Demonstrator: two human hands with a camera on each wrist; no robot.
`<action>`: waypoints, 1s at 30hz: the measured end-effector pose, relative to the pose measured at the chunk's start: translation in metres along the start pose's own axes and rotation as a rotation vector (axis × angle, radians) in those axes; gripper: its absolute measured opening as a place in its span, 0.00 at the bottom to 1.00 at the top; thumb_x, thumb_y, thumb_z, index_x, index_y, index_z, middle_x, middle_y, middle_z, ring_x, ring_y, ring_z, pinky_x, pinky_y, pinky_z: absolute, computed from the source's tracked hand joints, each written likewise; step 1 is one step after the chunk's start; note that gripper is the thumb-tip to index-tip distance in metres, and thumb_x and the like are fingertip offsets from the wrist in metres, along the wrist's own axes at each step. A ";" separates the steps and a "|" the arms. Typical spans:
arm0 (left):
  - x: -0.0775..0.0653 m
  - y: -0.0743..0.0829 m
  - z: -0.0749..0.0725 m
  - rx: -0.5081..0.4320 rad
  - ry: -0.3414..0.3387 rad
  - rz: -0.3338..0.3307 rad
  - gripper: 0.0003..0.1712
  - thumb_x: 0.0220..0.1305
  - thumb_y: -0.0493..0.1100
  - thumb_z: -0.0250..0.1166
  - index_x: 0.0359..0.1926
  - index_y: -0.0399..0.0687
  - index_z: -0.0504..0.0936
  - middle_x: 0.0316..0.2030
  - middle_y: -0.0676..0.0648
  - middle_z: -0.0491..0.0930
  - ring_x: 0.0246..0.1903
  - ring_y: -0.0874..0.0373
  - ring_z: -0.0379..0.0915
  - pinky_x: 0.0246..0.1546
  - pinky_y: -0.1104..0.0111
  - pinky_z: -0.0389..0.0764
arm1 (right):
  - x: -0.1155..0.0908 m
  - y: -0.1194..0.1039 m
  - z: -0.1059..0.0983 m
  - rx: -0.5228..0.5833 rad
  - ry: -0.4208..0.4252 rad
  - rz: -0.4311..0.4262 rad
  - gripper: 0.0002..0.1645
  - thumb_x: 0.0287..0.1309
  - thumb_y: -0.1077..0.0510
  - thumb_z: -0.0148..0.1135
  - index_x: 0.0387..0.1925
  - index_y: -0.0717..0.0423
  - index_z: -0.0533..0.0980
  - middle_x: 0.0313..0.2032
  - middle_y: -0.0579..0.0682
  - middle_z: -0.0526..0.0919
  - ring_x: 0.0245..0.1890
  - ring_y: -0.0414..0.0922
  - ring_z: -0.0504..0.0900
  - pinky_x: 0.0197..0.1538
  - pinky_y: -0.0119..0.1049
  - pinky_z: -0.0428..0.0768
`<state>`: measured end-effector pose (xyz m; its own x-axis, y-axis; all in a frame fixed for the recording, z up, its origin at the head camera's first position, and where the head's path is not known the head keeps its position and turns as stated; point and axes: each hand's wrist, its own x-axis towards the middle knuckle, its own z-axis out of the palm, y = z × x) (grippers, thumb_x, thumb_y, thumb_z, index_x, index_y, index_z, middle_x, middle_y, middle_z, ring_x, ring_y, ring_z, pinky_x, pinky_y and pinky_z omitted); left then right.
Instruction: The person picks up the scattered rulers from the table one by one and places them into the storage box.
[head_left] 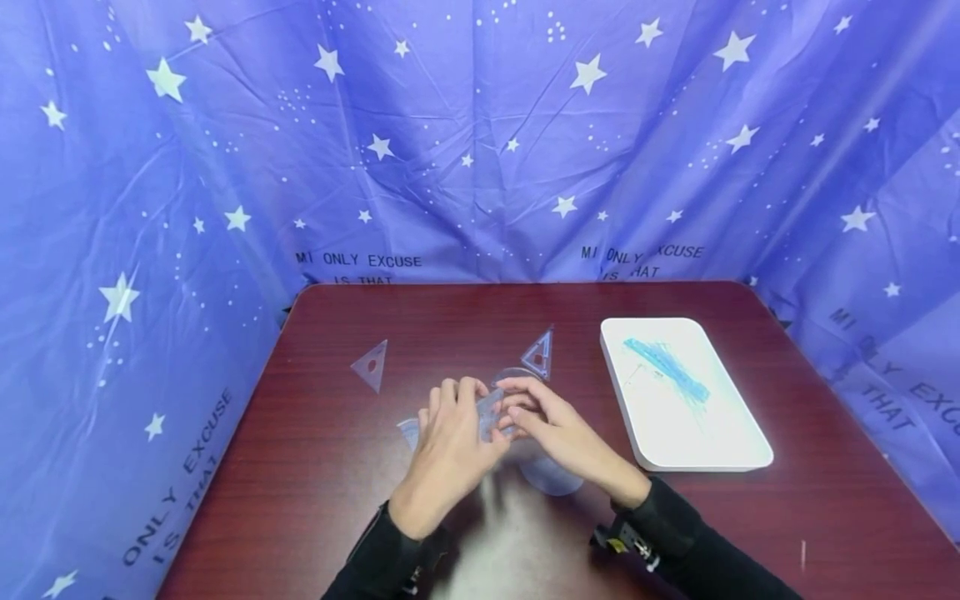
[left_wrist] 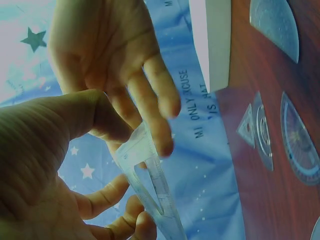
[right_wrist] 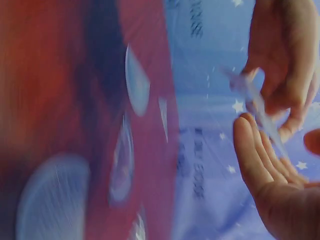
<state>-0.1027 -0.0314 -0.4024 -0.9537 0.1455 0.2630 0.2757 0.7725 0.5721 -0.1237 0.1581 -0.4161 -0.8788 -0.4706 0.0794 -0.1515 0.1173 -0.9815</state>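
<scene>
My left hand [head_left: 453, 442] pinches a clear plastic set square [left_wrist: 171, 224] between thumb and fingers, above the table. A triangular cutout and printed scale marks show on it. My right hand [head_left: 562, 429] is close at its other side, fingers loosely extended; in the left wrist view they overlap its upper corner from behind. Under the right hand lies a clear half-round protractor [head_left: 553, 477]. Another protractor [left_wrist: 300, 142] lies farther back, partly hidden by the hands in the head view. Beside the left hand the edge of a clear piece [head_left: 408, 431] shows.
Two small clear set squares lie farther back, one at left [head_left: 371, 367] and one near the middle [head_left: 537, 356]. A white tray-like board [head_left: 705, 433] with blue scribbles stands at right on the dark red table [head_left: 300, 500]. A starry blue curtain [head_left: 480, 167] hangs around.
</scene>
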 end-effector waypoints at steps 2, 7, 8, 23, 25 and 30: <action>-0.001 0.002 0.004 0.003 -0.001 0.003 0.28 0.47 0.44 0.73 0.53 0.48 0.78 0.44 0.45 0.76 0.46 0.49 0.69 0.43 0.57 0.69 | 0.000 0.001 0.004 0.113 0.016 0.057 0.27 0.81 0.62 0.51 0.73 0.74 0.63 0.61 0.75 0.81 0.52 0.39 0.89 0.56 0.37 0.89; -0.004 0.006 0.011 0.025 0.034 0.012 0.28 0.47 0.44 0.71 0.53 0.48 0.78 0.44 0.45 0.76 0.45 0.49 0.69 0.43 0.58 0.68 | 0.002 0.004 0.011 0.245 0.072 0.148 0.26 0.78 0.64 0.54 0.70 0.74 0.65 0.57 0.60 0.86 0.50 0.38 0.88 0.54 0.34 0.88; -0.004 0.006 0.012 0.028 0.046 0.014 0.28 0.48 0.44 0.72 0.53 0.48 0.78 0.44 0.45 0.77 0.45 0.49 0.70 0.42 0.58 0.68 | 0.002 0.004 0.012 0.250 0.082 0.155 0.26 0.77 0.65 0.55 0.69 0.74 0.66 0.56 0.57 0.86 0.50 0.38 0.88 0.53 0.34 0.88; -0.007 0.009 0.017 -0.018 0.086 0.097 0.28 0.57 0.42 0.77 0.58 0.46 0.81 0.48 0.43 0.78 0.48 0.48 0.72 0.47 0.56 0.77 | 0.003 0.009 0.002 0.247 0.147 0.146 0.24 0.73 0.68 0.60 0.65 0.77 0.71 0.49 0.56 0.90 0.46 0.40 0.91 0.49 0.35 0.89; -0.007 0.008 0.017 -0.051 0.068 0.125 0.28 0.59 0.42 0.76 0.61 0.45 0.81 0.49 0.43 0.79 0.49 0.49 0.73 0.49 0.57 0.80 | 0.001 0.010 -0.004 0.230 0.140 0.146 0.23 0.73 0.68 0.59 0.65 0.77 0.71 0.48 0.57 0.90 0.45 0.41 0.91 0.48 0.36 0.90; -0.010 0.004 0.015 -0.102 0.010 0.167 0.30 0.65 0.45 0.73 0.66 0.46 0.79 0.54 0.44 0.80 0.53 0.50 0.74 0.53 0.57 0.83 | -0.001 0.011 -0.024 0.134 0.170 0.133 0.21 0.73 0.69 0.60 0.62 0.77 0.73 0.45 0.57 0.91 0.42 0.41 0.92 0.47 0.36 0.90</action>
<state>-0.0945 -0.0205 -0.4149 -0.8928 0.2600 0.3679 0.4409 0.6716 0.5954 -0.1354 0.1808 -0.4232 -0.9521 -0.3039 -0.0349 0.0219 0.0459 -0.9987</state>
